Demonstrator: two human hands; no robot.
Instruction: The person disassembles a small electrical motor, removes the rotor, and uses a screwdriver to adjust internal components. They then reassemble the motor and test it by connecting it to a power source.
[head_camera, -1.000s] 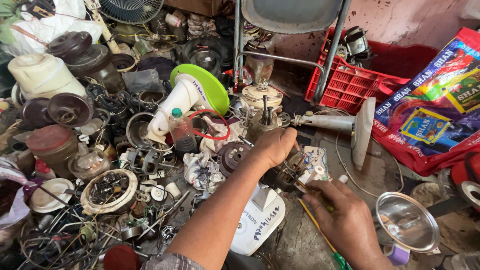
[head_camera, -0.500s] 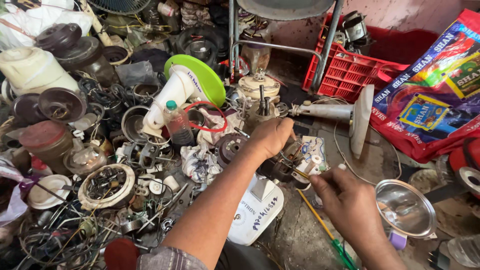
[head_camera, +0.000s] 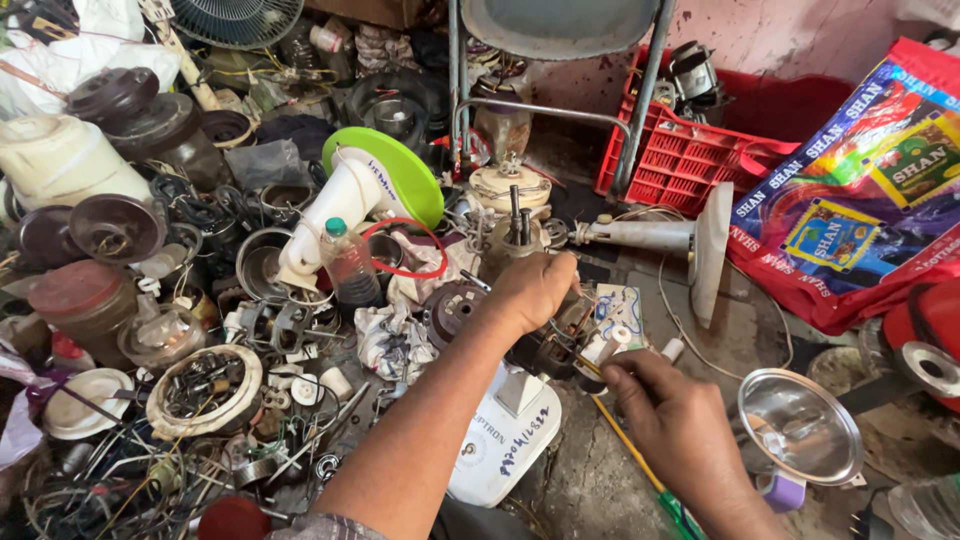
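A red crate (head_camera: 690, 150) stands at the back wall, a white plastic housing (head_camera: 505, 440) lies below the hands; the left hand (head_camera: 530, 290) has its grip clenched over a dark motor (head_camera: 550, 345) at the middle of the cluttered floor; the right hand (head_camera: 670, 420) pinches a small white part (head_camera: 600, 350) just beside it.

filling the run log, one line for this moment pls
left hand: gripping dark motor | right hand: pinching its wires | white casing underneath
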